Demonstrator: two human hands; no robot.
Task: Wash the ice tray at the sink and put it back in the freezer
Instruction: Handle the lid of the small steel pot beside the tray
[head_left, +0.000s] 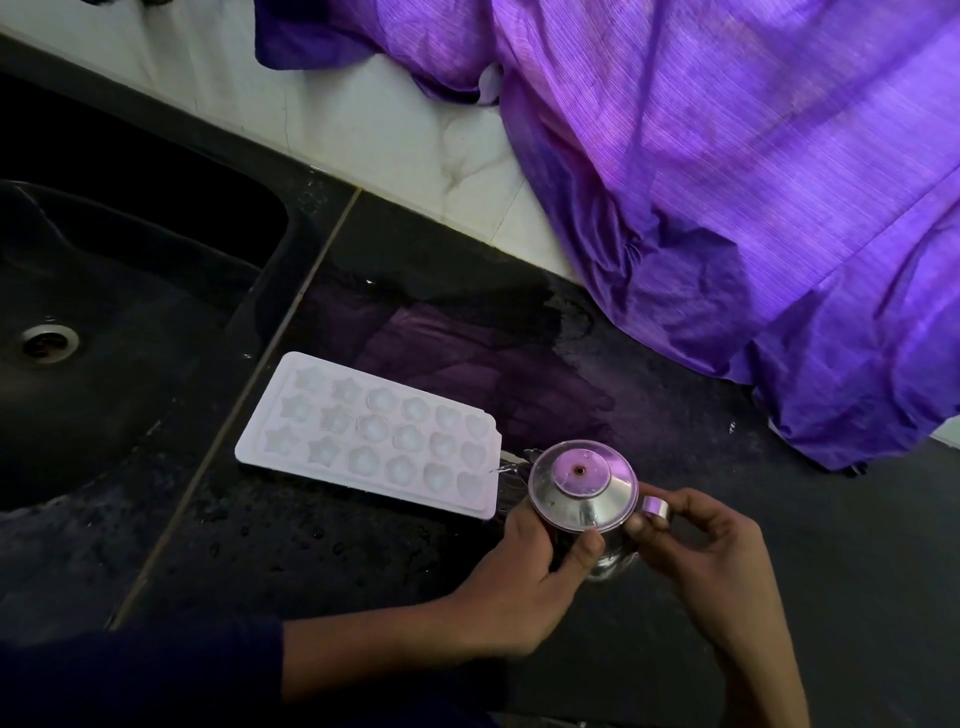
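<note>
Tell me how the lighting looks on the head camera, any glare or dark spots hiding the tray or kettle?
Head view: dim, with a purple cast from the curtain; ice tray is sharp enough to show star and heart cells; sink is nearly black, only the drain shows; steel kettle lid catches mild glare; wet counter mirrors the curtain; straight edges bow toward the frame's borders.

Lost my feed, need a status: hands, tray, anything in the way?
Both hands, left and right, gripping a steel pot. Tray flat on counter beside sink. Nothing blocking.
</note>
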